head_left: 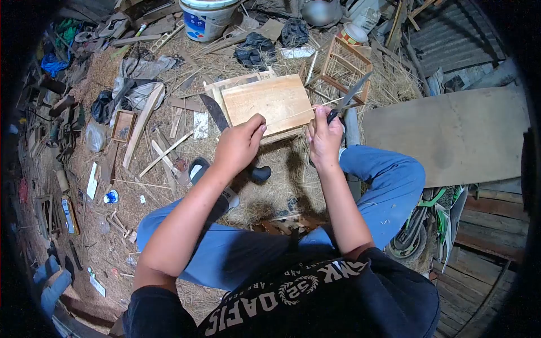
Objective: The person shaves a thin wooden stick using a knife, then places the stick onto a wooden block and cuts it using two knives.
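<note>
My right hand (326, 138) is closed round the black handle of a knife (352, 92), its blade pointing up and to the right. A thin pale wooden strip (290, 117) runs between my two hands, above a light wooden board (265, 98). My left hand (242, 143), fingers pinched, is at the strip's left end. Beneath that hand passes a machete (214, 111) with a dark curved blade; the hand hides its middle. A black rounded knob (260, 173), apparently its handle end, shows below my wrist.
Behind the board stand a small slatted wooden frame (345, 70) and a white bucket (205, 22). A large flat panel (451, 135) lies at right. Wood pieces, a small wooden tray (123, 125), a blue-capped container (111, 196) and straw litter the ground at left.
</note>
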The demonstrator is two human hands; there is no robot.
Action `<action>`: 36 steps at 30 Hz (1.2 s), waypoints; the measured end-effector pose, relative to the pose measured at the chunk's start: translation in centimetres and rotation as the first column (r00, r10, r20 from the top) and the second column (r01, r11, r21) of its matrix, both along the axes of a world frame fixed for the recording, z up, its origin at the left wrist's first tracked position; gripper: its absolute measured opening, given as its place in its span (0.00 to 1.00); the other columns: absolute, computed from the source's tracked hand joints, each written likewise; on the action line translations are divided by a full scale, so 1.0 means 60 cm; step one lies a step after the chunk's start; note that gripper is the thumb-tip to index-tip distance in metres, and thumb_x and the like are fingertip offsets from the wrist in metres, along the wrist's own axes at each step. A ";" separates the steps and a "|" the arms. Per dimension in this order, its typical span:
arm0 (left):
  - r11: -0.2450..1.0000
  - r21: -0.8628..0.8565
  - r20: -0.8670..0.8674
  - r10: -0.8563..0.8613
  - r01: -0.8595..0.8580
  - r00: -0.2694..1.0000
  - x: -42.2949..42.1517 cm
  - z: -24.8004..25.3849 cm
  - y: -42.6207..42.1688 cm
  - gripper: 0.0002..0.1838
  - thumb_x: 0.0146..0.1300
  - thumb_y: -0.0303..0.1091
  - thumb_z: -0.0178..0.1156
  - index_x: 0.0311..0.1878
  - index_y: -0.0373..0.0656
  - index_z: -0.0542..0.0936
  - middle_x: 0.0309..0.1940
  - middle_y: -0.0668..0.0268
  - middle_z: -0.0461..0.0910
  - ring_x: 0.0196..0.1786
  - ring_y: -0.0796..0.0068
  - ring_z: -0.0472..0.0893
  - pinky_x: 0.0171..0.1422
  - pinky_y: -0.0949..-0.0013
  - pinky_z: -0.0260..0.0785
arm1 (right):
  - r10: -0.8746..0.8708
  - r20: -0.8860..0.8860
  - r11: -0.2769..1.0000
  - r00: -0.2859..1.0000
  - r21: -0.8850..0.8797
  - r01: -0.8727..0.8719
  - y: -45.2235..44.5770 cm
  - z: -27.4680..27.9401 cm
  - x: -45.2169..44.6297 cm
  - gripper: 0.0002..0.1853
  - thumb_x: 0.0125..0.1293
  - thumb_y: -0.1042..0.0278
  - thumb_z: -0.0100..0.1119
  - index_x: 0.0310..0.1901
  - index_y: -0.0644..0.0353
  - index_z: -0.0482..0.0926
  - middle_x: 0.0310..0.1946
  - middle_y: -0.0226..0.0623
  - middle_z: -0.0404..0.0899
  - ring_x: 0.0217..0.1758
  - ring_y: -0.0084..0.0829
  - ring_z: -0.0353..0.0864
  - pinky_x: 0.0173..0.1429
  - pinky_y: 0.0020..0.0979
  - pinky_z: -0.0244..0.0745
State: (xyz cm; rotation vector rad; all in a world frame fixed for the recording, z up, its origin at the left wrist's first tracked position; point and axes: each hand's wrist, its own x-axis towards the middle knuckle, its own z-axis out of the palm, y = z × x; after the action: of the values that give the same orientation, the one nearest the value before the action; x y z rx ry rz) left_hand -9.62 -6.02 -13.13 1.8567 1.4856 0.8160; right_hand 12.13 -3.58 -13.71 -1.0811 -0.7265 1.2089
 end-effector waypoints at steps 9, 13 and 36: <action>0.991 -0.111 -0.012 0.074 -0.075 0.997 -0.023 -0.061 -0.038 0.09 0.77 0.42 0.55 0.49 0.49 0.77 0.31 0.49 0.83 0.38 0.41 0.84 0.40 0.44 0.73 | 0.046 0.062 0.986 0.997 -0.161 -0.036 0.000 -0.083 -0.026 0.10 0.78 0.62 0.64 0.48 0.58 0.77 0.18 0.18 0.65 0.14 0.13 0.58 0.18 0.23 0.53; 0.971 -0.217 -0.022 0.097 -0.099 0.995 -0.046 -0.105 -0.038 0.09 0.77 0.43 0.54 0.50 0.50 0.77 0.33 0.48 0.84 0.40 0.41 0.84 0.42 0.43 0.74 | 0.119 0.148 0.955 0.982 -0.286 -0.073 0.013 -0.131 -0.051 0.08 0.78 0.60 0.64 0.47 0.53 0.77 0.16 0.17 0.63 0.13 0.14 0.56 0.17 0.24 0.52; 0.901 -0.433 0.117 0.038 0.017 0.992 -0.092 -0.240 0.018 0.13 0.76 0.40 0.53 0.48 0.39 0.77 0.39 0.46 0.82 0.44 0.44 0.82 0.51 0.54 0.73 | 0.562 0.798 0.827 0.215 -0.542 -0.149 -0.037 -0.174 -0.073 0.29 0.78 0.41 0.48 0.41 0.61 0.86 0.29 0.58 0.84 0.38 0.60 0.85 0.44 0.54 0.78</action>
State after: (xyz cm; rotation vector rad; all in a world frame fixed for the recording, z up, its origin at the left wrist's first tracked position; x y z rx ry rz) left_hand -15.16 -4.95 -27.51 1.4406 1.4590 0.5349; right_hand 7.74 -5.81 -24.15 -2.0939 -1.8591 0.9850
